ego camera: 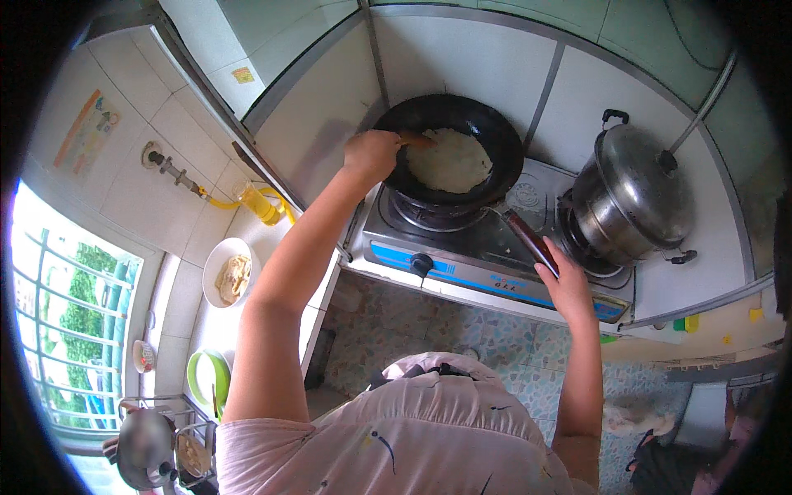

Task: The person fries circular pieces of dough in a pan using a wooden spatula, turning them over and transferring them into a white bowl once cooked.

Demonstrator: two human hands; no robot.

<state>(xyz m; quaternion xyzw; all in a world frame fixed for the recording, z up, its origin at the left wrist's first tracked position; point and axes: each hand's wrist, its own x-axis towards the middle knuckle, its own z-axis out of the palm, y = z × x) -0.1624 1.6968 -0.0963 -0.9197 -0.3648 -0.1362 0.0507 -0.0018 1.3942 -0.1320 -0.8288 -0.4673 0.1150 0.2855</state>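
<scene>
A black wok (396,114) sits on the left burner of a two-burner gas stove (458,246). Spread over its bottom is a thin, pale pancake (455,166) with an uneven edge. My left hand (373,154), at the wok's left rim, grips a brown wooden utensil (419,141). The utensil's far end is over the pancake's upper left edge; whether it touches the pancake I cannot tell. My right hand (569,288) is closed around the end of the wok's dark reddish-brown handle (531,240), which points towards me at the lower right.
On the right burner stands a lidded steel pot (619,192) with side handles. The left counter holds a white bowl of pale, folded food (234,281), a bottle of yellow liquid (263,207) and a green-rimmed bowl (221,374). White panels (470,55) enclose the stove's back.
</scene>
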